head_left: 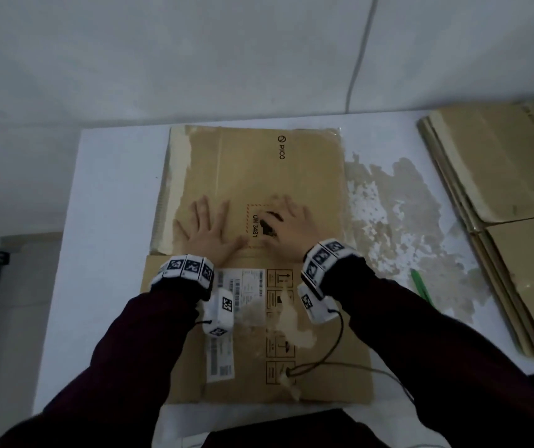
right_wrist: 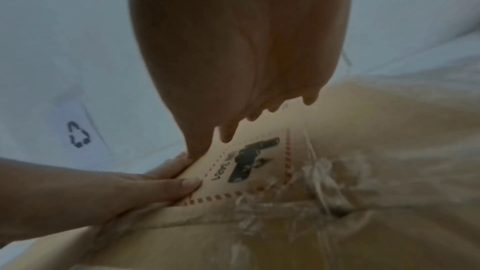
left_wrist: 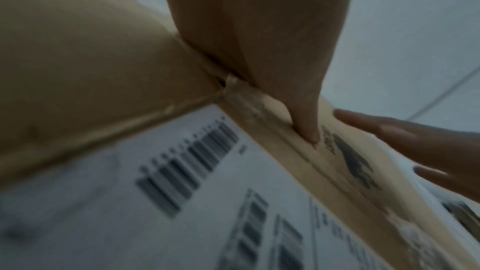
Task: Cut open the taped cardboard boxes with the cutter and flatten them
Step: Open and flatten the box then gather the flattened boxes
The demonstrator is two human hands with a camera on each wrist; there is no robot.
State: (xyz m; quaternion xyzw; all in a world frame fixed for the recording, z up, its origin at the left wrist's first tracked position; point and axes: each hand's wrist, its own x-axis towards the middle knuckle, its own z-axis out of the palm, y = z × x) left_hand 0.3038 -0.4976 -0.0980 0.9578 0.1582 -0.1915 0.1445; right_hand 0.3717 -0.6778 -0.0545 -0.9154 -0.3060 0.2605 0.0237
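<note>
Cardboard fills the middle of the head view: a flattened box (head_left: 252, 176) lies on the white table (head_left: 110, 195), its printed "PICO" mark toward the upper right of the panel and a dashed red frame reading "UN 3481" near the centre. Both hands lie flat on that upper panel, fingers straight and spread, palms pressed down, grasping nothing. The left hand (head_left: 209, 229) sits just left of the dashed frame; the right hand (head_left: 286, 229) covers the frame's right part, over a black printed symbol. In the left wrist view the left hand's fingers (left_wrist: 305, 128) press along a crease beside a white shipping label (left_wrist: 182, 202) with barcodes. The right wrist view shows the right hand (right_wrist: 233, 59) above the same dashed frame, with the left hand's fingers (right_wrist: 166, 188) touching the cardboard at lower left.

Lower in the head view, the label and a column of handling pictograms sit on the nearer panel. A green cutter (head_left: 420, 287) lies on the table at right of the box, apart from both hands. At the right edge of the frame rests a stack of flattened boxes (head_left: 498, 195). Brown residue patches mark the tabletop between box and stack.
</note>
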